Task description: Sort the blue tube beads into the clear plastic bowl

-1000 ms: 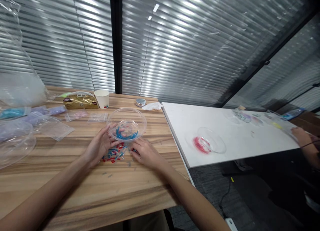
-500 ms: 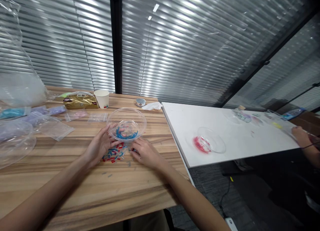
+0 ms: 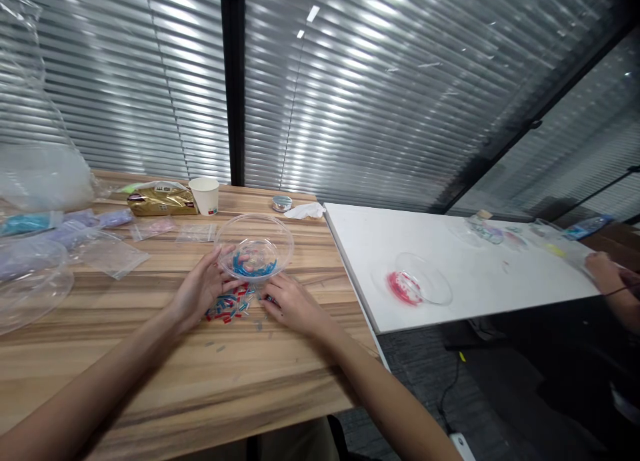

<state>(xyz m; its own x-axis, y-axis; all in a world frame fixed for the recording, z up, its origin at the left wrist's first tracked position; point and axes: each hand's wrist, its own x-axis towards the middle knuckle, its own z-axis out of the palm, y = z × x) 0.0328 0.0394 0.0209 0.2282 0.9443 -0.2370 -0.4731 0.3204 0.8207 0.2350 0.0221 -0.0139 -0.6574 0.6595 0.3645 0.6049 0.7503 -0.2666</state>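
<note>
While both hands bracket the pile: notes follow.
Left hand: fingers loosely spread, resting against the near wall of the clear round plastic bowl, apparently steadying it; gripping nothing.
Right hand: fingers curled low on the wooden worktop; whether they pinch a piece, cannot tell.
Pile: small red and blue tube beads lie between the fingers of both hands.
Bowl contents: blue pieces, just beyond the fingertips.
Far right: another person's hand.
</note>
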